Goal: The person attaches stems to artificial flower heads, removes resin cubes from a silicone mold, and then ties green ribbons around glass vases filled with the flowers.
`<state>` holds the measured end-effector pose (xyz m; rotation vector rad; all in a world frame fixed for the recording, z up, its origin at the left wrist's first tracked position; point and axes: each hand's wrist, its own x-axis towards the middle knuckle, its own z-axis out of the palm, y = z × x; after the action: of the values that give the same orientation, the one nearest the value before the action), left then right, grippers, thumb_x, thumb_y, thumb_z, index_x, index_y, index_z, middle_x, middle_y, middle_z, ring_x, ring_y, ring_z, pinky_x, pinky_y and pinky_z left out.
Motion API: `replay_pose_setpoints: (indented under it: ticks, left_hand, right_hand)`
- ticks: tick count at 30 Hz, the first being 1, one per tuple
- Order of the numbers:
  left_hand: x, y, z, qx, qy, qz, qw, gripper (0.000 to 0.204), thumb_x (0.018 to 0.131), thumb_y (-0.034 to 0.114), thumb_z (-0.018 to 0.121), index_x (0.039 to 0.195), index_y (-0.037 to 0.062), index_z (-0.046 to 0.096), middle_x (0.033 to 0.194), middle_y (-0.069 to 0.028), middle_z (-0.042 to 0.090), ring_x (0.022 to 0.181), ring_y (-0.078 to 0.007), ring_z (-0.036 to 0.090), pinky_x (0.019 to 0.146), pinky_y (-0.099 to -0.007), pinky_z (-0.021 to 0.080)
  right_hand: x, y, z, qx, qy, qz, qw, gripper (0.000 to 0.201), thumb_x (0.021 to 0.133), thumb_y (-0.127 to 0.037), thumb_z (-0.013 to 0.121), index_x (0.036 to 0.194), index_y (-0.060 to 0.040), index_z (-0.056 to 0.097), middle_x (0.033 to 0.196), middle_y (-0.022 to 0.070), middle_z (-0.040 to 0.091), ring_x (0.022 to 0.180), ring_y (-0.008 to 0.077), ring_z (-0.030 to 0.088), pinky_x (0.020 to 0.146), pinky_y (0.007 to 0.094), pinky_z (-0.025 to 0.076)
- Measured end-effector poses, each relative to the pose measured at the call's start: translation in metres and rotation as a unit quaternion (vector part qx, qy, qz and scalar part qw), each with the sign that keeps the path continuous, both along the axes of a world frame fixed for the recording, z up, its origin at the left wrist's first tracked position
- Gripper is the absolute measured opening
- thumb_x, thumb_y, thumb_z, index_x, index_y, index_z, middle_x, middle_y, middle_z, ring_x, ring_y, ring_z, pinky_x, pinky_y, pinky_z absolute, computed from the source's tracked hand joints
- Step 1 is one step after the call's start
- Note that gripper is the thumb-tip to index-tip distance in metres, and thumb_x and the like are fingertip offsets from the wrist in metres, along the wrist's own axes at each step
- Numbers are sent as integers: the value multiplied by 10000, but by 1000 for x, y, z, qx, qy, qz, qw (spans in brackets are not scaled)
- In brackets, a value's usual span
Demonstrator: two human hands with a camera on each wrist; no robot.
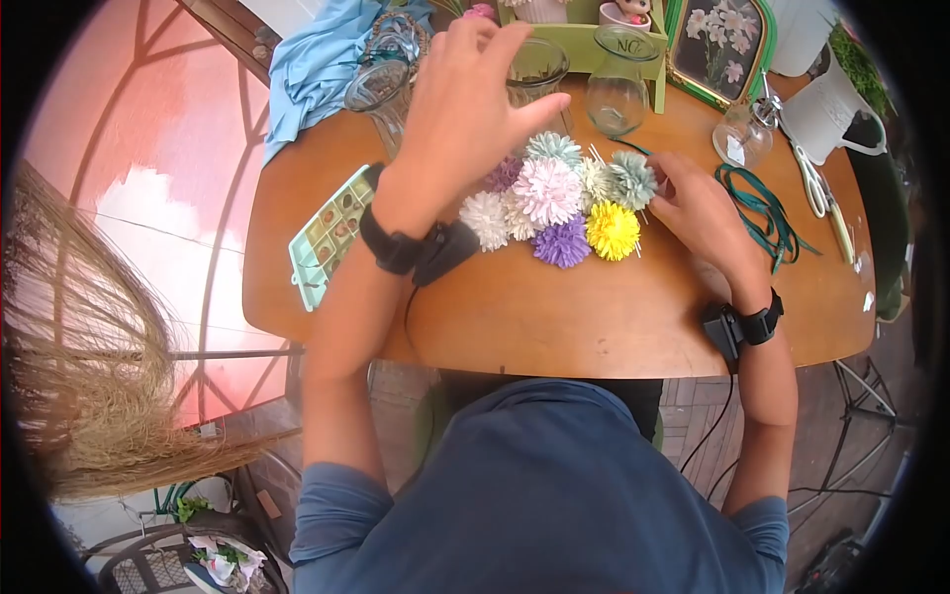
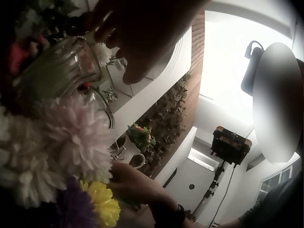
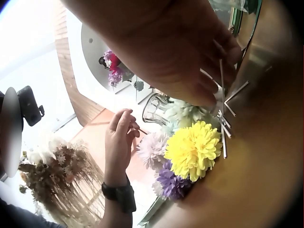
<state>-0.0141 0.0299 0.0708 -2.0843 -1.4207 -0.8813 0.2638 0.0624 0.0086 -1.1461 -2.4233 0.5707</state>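
Observation:
A cluster of artificial flowers lies on the wooden table [image 1: 495, 317]: a pale pink one [image 1: 547, 191], a purple one [image 1: 561, 244], a yellow one [image 1: 614, 231] and several whitish ones. My left hand [image 1: 463, 104] is raised above the cluster's far left side, in front of the glass vases, thumb spread and nothing held. At the cluster's right end, my right hand [image 1: 701, 213] has its fingers and thumb curled at the grey-green flower [image 1: 631, 179]. Thin white stems [image 3: 224, 137] stick out beneath that hand in the right wrist view, one running across its fingers.
Glass vases [image 1: 618, 94] stand along the back. At left lies a mint-green compartment box [image 1: 332, 236]; a blue cloth [image 1: 322, 74] hangs behind. Green ribbon [image 1: 762, 213], scissors [image 1: 813, 183], a glass bottle [image 1: 742, 136] and a white pitcher [image 1: 831, 114] occupy the right side.

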Motion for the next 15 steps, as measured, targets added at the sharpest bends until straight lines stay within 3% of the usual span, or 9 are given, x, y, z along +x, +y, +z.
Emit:
replay_pose_setpoints:
  ticks: [6, 9, 12, 15]
  left_hand:
    - [-3, 44, -18, -172, -44, -16, 984, 666, 817, 375, 745, 1331, 21, 511, 1206, -219, 572, 1106, -365, 580, 931, -416, 478]
    - [-8, 60, -24, -127, -16, -6, 992, 657, 828, 367, 736, 1335, 20, 506, 1198, -227, 577, 1111, -372, 576, 933, -422, 477]
    - [-11, 68, -24, -125, -32, 9, 992, 649, 842, 359, 724, 1346, 20, 496, 1199, -233, 575, 1106, -380, 574, 940, -428, 471]
    - [-9, 63, -18, -107, -30, -15, 994, 620, 847, 365, 719, 1324, 23, 520, 1227, -216, 575, 1116, -371, 576, 956, -416, 464]
  right_hand:
    - [-6, -5, 5, 7, 76, -9, 997, 293, 857, -83, 640, 1138, -24, 579, 956, 138, 582, 819, 279, 608, 757, 382, 499]
    - [-10, -9, 11, 54, 131, -11, 990, 260, 870, -90, 642, 1123, -41, 605, 930, 119, 568, 790, 231, 590, 732, 329, 495]
    - [-10, -18, 15, 4, 147, 41, 988, 227, 883, -84, 640, 1106, -40, 625, 935, 88, 584, 792, 173, 585, 717, 274, 488]
    - [-14, -35, 11, -127, 196, 146, 961, 217, 901, -78, 631, 1115, -43, 633, 953, 57, 616, 826, 124, 600, 722, 246, 490]
